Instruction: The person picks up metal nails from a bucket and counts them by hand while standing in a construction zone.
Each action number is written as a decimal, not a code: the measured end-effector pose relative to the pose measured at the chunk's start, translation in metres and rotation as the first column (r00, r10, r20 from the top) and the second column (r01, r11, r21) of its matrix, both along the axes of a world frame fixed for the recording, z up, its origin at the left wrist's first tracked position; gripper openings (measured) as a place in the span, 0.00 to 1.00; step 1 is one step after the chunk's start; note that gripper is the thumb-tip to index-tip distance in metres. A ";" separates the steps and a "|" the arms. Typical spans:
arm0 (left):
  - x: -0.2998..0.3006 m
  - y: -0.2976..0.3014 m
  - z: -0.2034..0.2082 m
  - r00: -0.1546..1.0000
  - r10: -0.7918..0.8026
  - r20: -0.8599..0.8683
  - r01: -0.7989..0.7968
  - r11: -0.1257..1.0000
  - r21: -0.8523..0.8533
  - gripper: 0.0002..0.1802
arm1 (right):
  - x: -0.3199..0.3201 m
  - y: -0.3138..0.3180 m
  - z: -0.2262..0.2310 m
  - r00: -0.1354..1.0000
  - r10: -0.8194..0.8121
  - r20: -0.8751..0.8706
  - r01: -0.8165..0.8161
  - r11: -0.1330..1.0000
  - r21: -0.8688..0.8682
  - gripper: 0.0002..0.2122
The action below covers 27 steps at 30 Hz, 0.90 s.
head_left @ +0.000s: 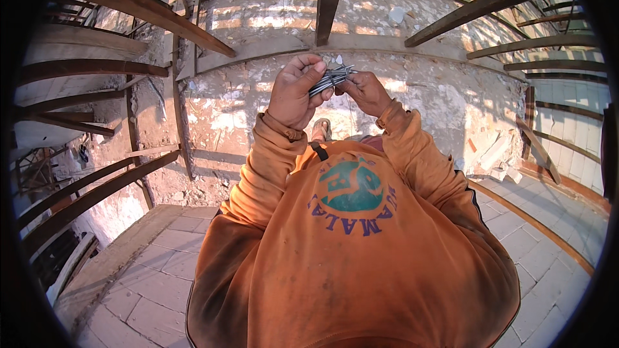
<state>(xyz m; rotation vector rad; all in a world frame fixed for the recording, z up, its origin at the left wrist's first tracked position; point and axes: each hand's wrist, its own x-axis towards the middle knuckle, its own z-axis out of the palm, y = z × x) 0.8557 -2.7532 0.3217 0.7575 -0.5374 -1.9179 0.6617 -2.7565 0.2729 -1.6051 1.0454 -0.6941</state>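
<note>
In front of my chest, a bunch of long grey metal nails (331,80) lies across the fingers of my left hand (296,90). Its thumb rests over them and the fingers curl underneath. My right hand (366,92) meets the bunch from the other side, with thumb and fingertips pinched at the nail ends. Whether it grips one nail or several is hard to make out. Both forearms are in orange sleeves, bent inward so the hands nearly touch.
Dark wooden beams (327,6) stand and slant all round, with more posts (148,13) at the left. Underfoot is a rough, patchy floor (445,103) with rubble (506,167) at the right. A wooden plank (119,254) edges the tiled surface (161,283) near me.
</note>
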 end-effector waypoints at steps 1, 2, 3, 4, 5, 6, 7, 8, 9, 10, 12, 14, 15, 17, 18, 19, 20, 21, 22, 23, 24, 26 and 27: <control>0.001 0.000 0.006 0.996 -0.062 0.067 0.064 0.998 -0.026 0.11 | -0.004 -0.018 -0.007 0.992 0.081 0.099 -0.083 0.996 0.013 0.08; 0.003 0.002 0.012 0.972 -0.103 0.212 0.120 0.990 -0.070 0.11 | -0.005 -0.031 -0.014 0.966 0.164 0.201 -0.171 0.985 0.021 0.09; 0.008 0.007 0.018 0.926 -0.124 0.357 0.170 0.980 -0.100 0.11 | -0.004 -0.044 0.018 0.968 0.247 0.036 -0.250 0.965 0.083 0.10; 0.008 0.005 0.023 0.859 -0.147 0.490 0.244 0.960 -0.140 0.12 | -0.007 -0.060 0.035 0.944 0.309 -0.114 -0.315 0.949 -0.030 0.14; 0.008 0.006 0.011 0.789 -0.033 0.614 0.229 0.942 -0.243 0.13 | -0.007 -0.072 0.063 0.886 0.381 -0.264 -0.402 0.915 -0.030 0.15; 0.007 0.004 0.007 0.762 0.001 0.648 0.212 0.944 -0.251 0.13 | -0.009 -0.082 0.089 0.803 0.434 -0.408 -0.480 0.877 -0.012 0.16; 0.007 0.003 0.003 0.734 0.034 0.679 0.193 0.947 -0.256 0.13 | -0.009 -0.084 0.102 0.803 0.423 -0.421 -0.495 0.865 -0.076 0.16; 0.007 0.000 0.002 0.704 0.066 0.707 0.173 0.950 -0.260 0.13 | -0.007 -0.079 0.114 0.802 0.412 -0.432 -0.509 0.850 -0.136 0.15; 0.008 0.000 0.000 0.794 0.072 0.603 0.084 0.970 -0.227 0.12 | -0.001 -0.070 0.127 0.800 0.409 -0.439 -0.527 0.829 -0.188 0.15; 0.010 0.000 0.000 0.839 0.122 0.530 -0.011 0.978 -0.209 0.11 | 0.013 -0.051 0.151 0.724 0.381 -0.576 -0.516 0.852 -0.086 0.13; 0.012 -0.003 0.006 0.900 0.225 0.372 -0.185 0.973 -0.141 0.11 | 0.021 -0.014 0.141 0.836 0.288 -0.467 -0.437 0.865 -0.247 0.10; 0.012 -0.007 0.014 0.865 0.266 0.426 -0.212 0.962 -0.171 0.11 | 0.029 0.019 0.110 0.948 0.085 -0.307 -0.172 0.947 -0.270 0.10; 0.009 -0.009 0.013 0.855 0.305 0.420 -0.242 0.950 -0.196 0.11 | 0.034 0.032 0.100 0.977 0.007 -0.212 -0.047 0.982 -0.185 0.12; 0.006 -0.011 0.010 0.853 0.299 0.427 -0.214 0.948 -0.235 0.12 | 0.039 0.039 0.067 0.989 -0.090 -0.116 0.086 0.996 -0.035 0.12; 0.006 -0.011 0.013 0.869 0.252 0.427 -0.174 0.961 -0.214 0.11 | 0.040 0.044 0.049 0.985 -0.152 -0.076 0.156 0.987 0.042 0.12; 0.004 -0.008 0.018 0.885 0.199 0.422 -0.127 0.973 -0.192 0.11 | 0.034 0.036 0.028 0.983 -0.174 -0.051 0.176 0.984 0.032 0.13; 0.002 -0.007 0.020 0.898 0.147 0.416 -0.081 0.982 -0.171 0.11 | 0.027 0.024 0.015 0.981 -0.158 -0.108 0.161 0.987 0.021 0.13; 0.004 -0.008 0.016 0.898 0.099 0.430 -0.006 0.977 -0.211 0.11 | 0.014 0.008 0.010 0.992 -0.060 -0.109 0.062 0.998 0.014 0.14; 0.004 -0.011 0.017 0.892 0.029 0.450 0.074 0.975 -0.210 0.11 | 0.001 -0.008 0.007 0.993 0.035 -0.112 -0.034 0.999 0.009 0.14; 0.004 -0.014 0.018 0.880 -0.035 0.473 0.151 0.966 -0.209 0.11 | -0.009 -0.024 0.012 0.987 0.098 -0.126 -0.097 0.995 0.017 0.13; 0.005 -0.014 0.018 0.860 -0.091 0.501 0.221 0.953 -0.206 0.11 | -0.015 -0.038 0.026 0.976 0.170 -0.134 -0.168 0.985 0.026 0.13; 0.000 -0.012 0.019 0.738 -0.037 0.673 0.336 0.886 -0.319 0.09 | -0.019 -0.050 0.076 0.919 0.302 -0.252 -0.321 0.946 -0.037 0.13; -0.008 -0.015 0.019 0.639 0.078 0.766 0.430 0.789 -0.439 0.08 | -0.024 -0.057 0.096 0.864 0.315 -0.393 -0.380 0.920 -0.098 0.13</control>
